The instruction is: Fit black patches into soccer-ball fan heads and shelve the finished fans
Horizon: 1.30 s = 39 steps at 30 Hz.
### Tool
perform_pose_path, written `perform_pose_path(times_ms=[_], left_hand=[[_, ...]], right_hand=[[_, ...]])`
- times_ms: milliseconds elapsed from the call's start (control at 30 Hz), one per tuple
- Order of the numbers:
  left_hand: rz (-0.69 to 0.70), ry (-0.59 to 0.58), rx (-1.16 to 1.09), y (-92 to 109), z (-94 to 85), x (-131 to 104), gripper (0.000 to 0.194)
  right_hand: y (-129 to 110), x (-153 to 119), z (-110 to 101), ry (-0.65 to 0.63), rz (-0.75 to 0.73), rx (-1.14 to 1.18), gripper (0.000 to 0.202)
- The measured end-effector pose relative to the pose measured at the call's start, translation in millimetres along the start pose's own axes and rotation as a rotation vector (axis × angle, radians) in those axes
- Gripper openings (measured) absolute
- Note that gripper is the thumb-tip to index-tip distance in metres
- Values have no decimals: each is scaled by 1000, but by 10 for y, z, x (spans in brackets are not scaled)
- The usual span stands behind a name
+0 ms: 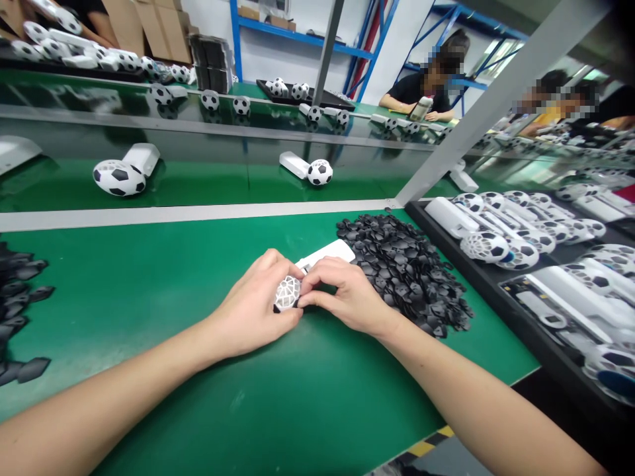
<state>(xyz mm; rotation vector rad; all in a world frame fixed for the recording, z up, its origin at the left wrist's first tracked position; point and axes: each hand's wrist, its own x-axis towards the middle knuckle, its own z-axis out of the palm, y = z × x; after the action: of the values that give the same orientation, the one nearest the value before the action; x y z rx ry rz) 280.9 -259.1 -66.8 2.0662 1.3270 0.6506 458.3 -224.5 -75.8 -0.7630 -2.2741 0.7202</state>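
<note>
My left hand (260,297) is wrapped around a white, football-shaped device (287,293) low over the green table. Its ball faces up with an open white lattice, and black patches show along its lower edge. A white rectangular body (327,253) extends from the ball to the upper right, partly behind my fingers. My right hand (342,291) pinches thumb and fingers together against the ball's right side. A dark spot shows at those fingertips, too small to tell whether it is a loose piece. Just beyond my right hand lies a heap of small black panels (401,264).
More black panels (20,297) lie at the left edge. A black tray (496,301) of football devices stands at right. Behind a white rail (198,217), a conveyor belt (223,188) carries football devices (320,172). A slanted metal post (486,112) rises at right. Co-workers (421,92) sit beyond.
</note>
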Motion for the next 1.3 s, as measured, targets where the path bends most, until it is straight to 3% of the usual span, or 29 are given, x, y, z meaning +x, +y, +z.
perform_pose_path(times_ms=[233, 733, 867, 1000, 1167, 1300], left_hand=[[-14, 4, 5, 13, -6, 16, 26], [4, 103, 26, 14, 66, -1, 24], [-10, 39, -16, 1, 20, 18, 27], [-53, 67, -36, -34, 24, 33, 31], [-11, 139, -18, -56, 88, 6, 35], [59, 41, 47, -82, 16, -18, 49]], right_hand=[[51, 14, -24, -46, -4, 57, 17], [56, 28, 7, 3, 24, 28, 19], [-20, -19, -198, -96, 213, 20, 23], [-12, -150, -393, -265, 343, -271, 17], [115, -212, -368, -396, 449, -413, 8], [274, -262, -296, -398, 408, -370, 6]])
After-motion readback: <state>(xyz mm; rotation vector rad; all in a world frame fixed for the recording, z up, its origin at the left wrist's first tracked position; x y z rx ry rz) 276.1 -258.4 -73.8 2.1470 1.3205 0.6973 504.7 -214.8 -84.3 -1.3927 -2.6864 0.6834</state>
